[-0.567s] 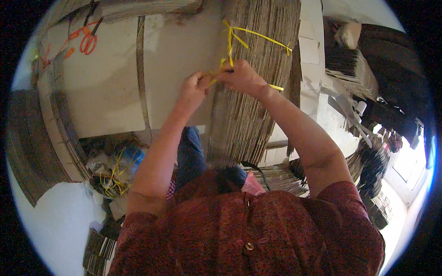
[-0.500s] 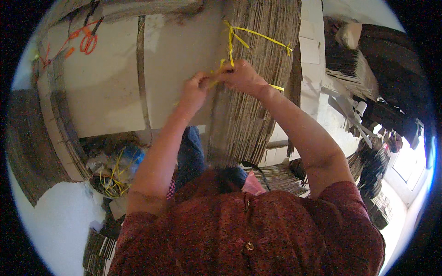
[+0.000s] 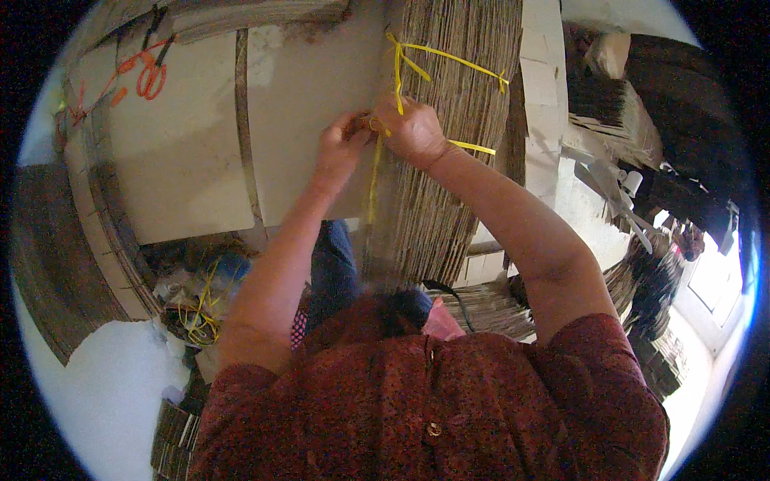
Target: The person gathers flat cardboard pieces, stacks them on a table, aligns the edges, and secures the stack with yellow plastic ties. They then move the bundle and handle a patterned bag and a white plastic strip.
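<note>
A tall bundle of flattened cardboard (image 3: 457, 108) stands on edge in front of me, its layered edges facing up. Around it runs a thin yellow plastic strap (image 3: 372, 180), its loose end hanging down the bundle's left side. My left hand (image 3: 340, 150) pinches this strap at the bundle's left edge. Close beside it, my right hand (image 3: 415, 134) curls over the cardboard edges, its fingers closed on the same strap, where a small loop shows between the hands. Farther up, a second yellow strap (image 3: 453, 58) crosses the bundle, knotted, with loose tails.
Left of the bundle lies a wide pale cardboard surface (image 3: 180, 136), with orange-handled scissors (image 3: 151, 80) at its far left. Tangled yellow straps (image 3: 200, 321) lie among plastic bags at lower left. More cardboard stacks (image 3: 60, 256) stand at the left, and others on the right.
My hands have drawn slightly apart, with a small strap loop now showing between them. The loose strap end now hangs straight down below them.
</note>
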The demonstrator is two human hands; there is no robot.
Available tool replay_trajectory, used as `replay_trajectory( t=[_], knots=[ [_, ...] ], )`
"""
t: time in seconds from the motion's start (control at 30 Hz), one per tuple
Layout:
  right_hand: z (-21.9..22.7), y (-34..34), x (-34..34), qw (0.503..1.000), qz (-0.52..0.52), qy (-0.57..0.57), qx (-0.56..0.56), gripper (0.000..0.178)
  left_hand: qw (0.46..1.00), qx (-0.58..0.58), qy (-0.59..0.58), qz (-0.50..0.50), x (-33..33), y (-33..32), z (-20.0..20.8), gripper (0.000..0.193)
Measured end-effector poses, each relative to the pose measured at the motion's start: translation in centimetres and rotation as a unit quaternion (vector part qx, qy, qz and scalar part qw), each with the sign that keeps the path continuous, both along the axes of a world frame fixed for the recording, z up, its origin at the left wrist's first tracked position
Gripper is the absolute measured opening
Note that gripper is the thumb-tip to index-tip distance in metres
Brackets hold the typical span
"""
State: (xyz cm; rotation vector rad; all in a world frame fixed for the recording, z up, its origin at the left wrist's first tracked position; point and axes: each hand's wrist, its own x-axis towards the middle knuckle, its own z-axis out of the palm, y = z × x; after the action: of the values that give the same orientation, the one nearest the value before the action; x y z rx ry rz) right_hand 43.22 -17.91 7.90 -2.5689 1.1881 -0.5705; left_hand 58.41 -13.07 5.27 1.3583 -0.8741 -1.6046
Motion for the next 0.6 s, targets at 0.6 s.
replay_trajectory(
  t=[0.6],
  knots=[
    [-0.5, 6.2, -3.2, 0.986, -0.150, 0.042, 0.067, 0.011, 0.975, -0.031, -0.165, -0.145, 0.8, -2.6, -4.4, 0.013]
  ],
)
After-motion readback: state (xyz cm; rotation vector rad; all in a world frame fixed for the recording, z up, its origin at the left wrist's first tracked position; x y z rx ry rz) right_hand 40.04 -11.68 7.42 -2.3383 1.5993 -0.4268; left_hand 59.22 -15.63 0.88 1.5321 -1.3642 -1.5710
